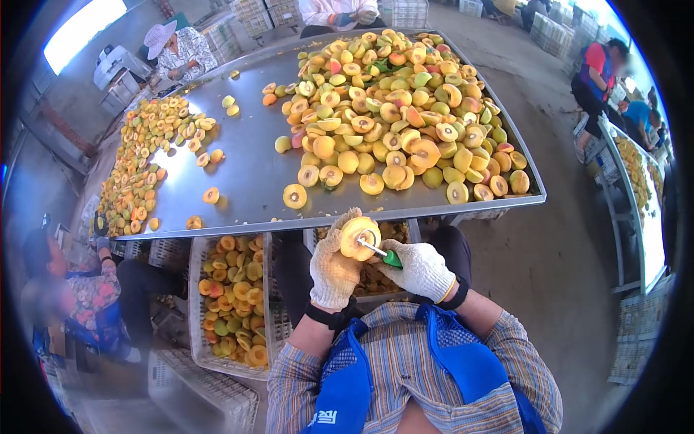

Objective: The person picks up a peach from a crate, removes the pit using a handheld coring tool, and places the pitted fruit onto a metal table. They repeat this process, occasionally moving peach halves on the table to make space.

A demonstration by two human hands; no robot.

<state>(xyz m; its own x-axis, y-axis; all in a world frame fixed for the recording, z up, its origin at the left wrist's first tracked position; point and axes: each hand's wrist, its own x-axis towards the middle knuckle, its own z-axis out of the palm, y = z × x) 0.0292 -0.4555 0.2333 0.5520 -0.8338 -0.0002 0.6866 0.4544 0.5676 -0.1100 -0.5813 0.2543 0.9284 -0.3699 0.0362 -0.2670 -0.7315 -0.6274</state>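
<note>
In a white work glove, my left hand is wrapped round a peach half, its cut face turned up and to the right. My right hand, gloved as well, grips the green handle of a pitting tool. The tool's metal loop touches the middle of the cut face. Both hands are just in front of the table's near edge, above a crate partly hidden by them. Beyond them, a large heap of halved peaches covers the right part of the metal table.
A second heap of peach halves lies along the table's left side. Below the table edge stands a white crate full of halves. People sit at the left and far side; others are around another table at right.
</note>
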